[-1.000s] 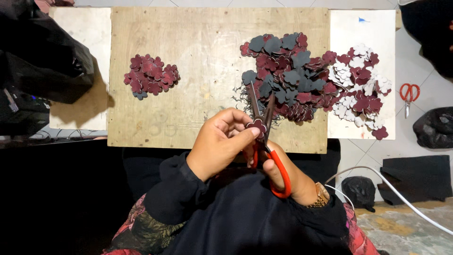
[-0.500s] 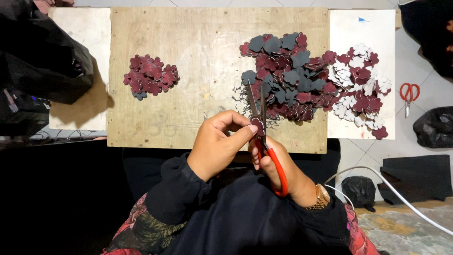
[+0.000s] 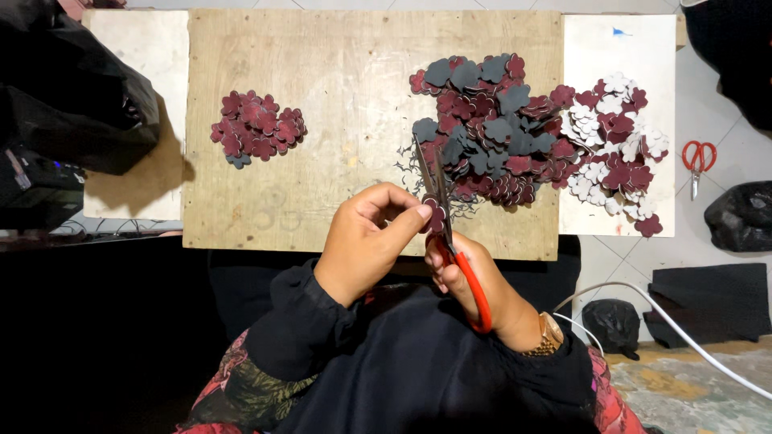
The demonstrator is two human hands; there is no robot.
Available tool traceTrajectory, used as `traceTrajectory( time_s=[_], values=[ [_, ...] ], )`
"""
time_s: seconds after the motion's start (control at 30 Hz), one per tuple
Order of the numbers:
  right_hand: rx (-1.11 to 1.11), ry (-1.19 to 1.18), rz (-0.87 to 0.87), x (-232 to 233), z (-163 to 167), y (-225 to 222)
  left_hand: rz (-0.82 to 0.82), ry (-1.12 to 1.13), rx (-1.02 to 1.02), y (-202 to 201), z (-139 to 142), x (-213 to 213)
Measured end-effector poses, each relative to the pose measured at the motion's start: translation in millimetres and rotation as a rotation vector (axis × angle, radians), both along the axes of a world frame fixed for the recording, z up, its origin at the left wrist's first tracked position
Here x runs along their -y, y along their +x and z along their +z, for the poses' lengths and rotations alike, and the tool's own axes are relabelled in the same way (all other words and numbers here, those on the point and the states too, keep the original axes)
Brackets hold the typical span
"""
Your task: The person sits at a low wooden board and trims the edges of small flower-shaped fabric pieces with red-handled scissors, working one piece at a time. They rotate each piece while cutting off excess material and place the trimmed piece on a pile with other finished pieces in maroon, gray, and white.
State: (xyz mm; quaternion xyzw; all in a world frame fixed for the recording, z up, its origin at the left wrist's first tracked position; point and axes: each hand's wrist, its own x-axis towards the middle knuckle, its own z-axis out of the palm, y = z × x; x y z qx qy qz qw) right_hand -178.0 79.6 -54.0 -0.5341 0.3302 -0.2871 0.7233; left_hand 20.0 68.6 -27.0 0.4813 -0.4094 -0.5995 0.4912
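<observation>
I see the left hand (image 3: 366,241) pinching a small dark red flower cutout (image 3: 435,215) between thumb and fingertips, closed on it. The right hand (image 3: 482,285) grips the red-handled scissors (image 3: 446,221), fingers through the handle loops, closed on them. The blades point away from the body and stand nearly together around the edge of the cutout. Both hands meet just above the near edge of the wooden board (image 3: 354,104).

Layout on the board:
- A small pile (image 3: 257,127) of dark red cutouts lies at the left part, well apart from the hands.
- A large heap (image 3: 515,128) of dark red, grey and white cutouts lies at the right part, spilling onto the white board (image 3: 619,40) beside it. The scissor tips reach its near edge.

A second pair of red scissors (image 3: 698,161) lies on the tiled floor right of the white board. A black bag (image 3: 72,96) sits at the far left. A white cable (image 3: 683,337) runs across the floor at lower right.
</observation>
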Motion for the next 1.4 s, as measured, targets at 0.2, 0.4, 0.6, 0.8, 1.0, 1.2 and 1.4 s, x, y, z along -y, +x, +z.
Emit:
traceTrajectory(
  time_s=[0.2,0.4,0.6,0.8,1.0,1.2,1.4],
  values=[
    [0.021,0.037,0.0,-1.0,-4.0,-1.4,0.048,-0.003,-0.069,0.8,-0.1,1.9],
    [0.03,0.074,-0.008,-1.6,-7.8,-2.4,0.067,-0.018,-0.141,0.7,-0.7,2.6],
    [0.014,0.07,-0.004,-0.8,-10.3,-4.7,0.08,-0.017,-0.233,0.4,-1.3,4.8],
    [-0.024,0.078,-0.003,-0.4,-8.1,-6.5,0.074,0.064,-0.108,2.8,3.8,6.2],
    [-0.079,0.063,0.001,1.3,-7.2,-5.1,0.073,0.038,-0.158,7.5,3.1,7.8],
    [-0.125,0.025,0.003,0.4,-9.6,-3.4,0.102,0.013,-0.235,11.2,-1.2,7.7],
    [-0.161,-0.021,0.012,0.6,-14.0,-2.8,0.118,-0.015,-0.217,13.6,3.7,8.3]
  ],
)
